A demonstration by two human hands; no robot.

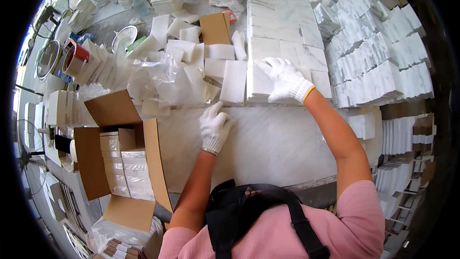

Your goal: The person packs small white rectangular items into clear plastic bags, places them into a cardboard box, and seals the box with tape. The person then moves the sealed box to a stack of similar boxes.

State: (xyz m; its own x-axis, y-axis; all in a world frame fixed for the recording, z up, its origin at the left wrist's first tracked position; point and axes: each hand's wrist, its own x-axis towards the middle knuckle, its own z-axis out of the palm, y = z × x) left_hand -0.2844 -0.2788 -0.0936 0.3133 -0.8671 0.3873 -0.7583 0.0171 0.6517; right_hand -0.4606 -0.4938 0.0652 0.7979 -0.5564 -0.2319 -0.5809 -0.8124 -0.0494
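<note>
My right hand (286, 80), in a white knit glove with an orange cuff, lies with its fingers spread on the near left part of a block of stacked white marble tiles (311, 36). My left hand (214, 127), gloved likewise, is over the pale marble slab (268, 139), holding nothing, its fingers loosely bent and apart. Its fingertips reach close to the lower edge of a white foam sheet (234, 82), which leans beside the tile block. Whether they touch the sheet, I cannot tell.
An open cardboard box (157, 158) with plastic-wrapped packs stands at the left. Behind my left hand lie crumpled clear plastic (167, 79), foam pieces (179, 50) and a brown cardboard piece (215, 29). Rows of marble tiles (378, 57) fill the right side. Fans (48, 60) stand far left.
</note>
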